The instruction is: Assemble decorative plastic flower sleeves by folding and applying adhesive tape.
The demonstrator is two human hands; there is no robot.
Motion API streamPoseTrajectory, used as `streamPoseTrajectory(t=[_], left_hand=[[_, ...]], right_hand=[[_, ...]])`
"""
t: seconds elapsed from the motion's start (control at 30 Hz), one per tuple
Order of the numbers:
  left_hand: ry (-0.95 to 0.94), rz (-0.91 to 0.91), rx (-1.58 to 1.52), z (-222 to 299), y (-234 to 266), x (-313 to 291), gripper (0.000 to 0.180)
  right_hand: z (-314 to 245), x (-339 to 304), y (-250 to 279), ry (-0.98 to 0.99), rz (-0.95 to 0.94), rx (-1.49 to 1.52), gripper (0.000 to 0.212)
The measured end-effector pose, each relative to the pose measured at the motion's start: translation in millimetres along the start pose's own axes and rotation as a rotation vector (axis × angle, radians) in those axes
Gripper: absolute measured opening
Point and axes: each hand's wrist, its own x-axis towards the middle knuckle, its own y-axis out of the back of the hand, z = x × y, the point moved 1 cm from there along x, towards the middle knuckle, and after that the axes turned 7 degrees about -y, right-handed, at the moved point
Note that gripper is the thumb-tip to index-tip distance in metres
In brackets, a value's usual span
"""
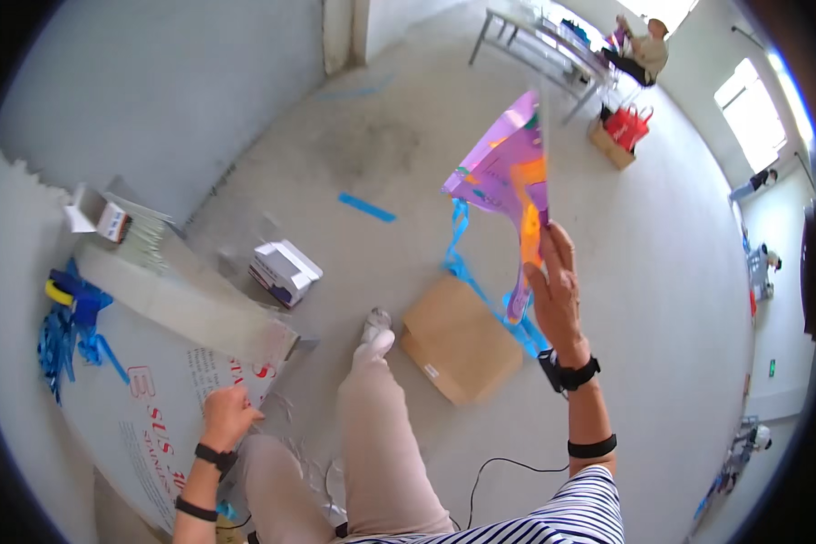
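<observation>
Raised ahead on the right, my right hand point(560, 295) grips the lower end of a thin purple printed sheet point(503, 163) with orange and green patches. The sheet hangs upright and flares toward its top. A blue ribbon point(458, 263) trails down beside it, above the brown cardboard box point(462, 340) on the floor. My left hand point(229, 417) is closed over the near right edge of a metal-sheet-covered table point(181, 444). Its fingers are curled, and whatever they may hold is too small to make out.
On the table lie a blue tape dispenser point(86, 299), shiny blue strips point(56, 340) and a small open box point(100, 216). A white box point(284, 270) stands past its edge. Blue tape point(367, 208) marks the floor. A person point(646, 54) sits at a far table point(544, 45).
</observation>
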Motion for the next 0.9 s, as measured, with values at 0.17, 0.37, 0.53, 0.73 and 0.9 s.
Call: streamPoseTrajectory(t=[0.17, 0.37, 0.53, 0.73, 0.9], left_hand=[[-0.404, 0.483, -0.378, 125, 30, -55, 0.052], [-0.833, 0.759, -0.727, 224, 76, -113, 0.065], [-1.02, 0.933, -1.11, 217, 85, -189, 0.037], [-0.724, 0.75, -1.467, 184, 159, -249, 0.037], [-0.642, 0.926, -1.432, 178, 204, -270, 0.037]], right_hand=[[-119, -39, 44, 0.185, -0.054, 0.128, 0.061], [-276, -139, 62, 0.607, -0.2, 0.283, 0.064], [-345, -197, 95, 0.805, -0.154, 0.496, 0.047], [-339, -180, 142, 0.8, 0.019, 0.37, 0.034], [-344, -171, 125, 0.716, -0.199, 0.409, 0.037]])
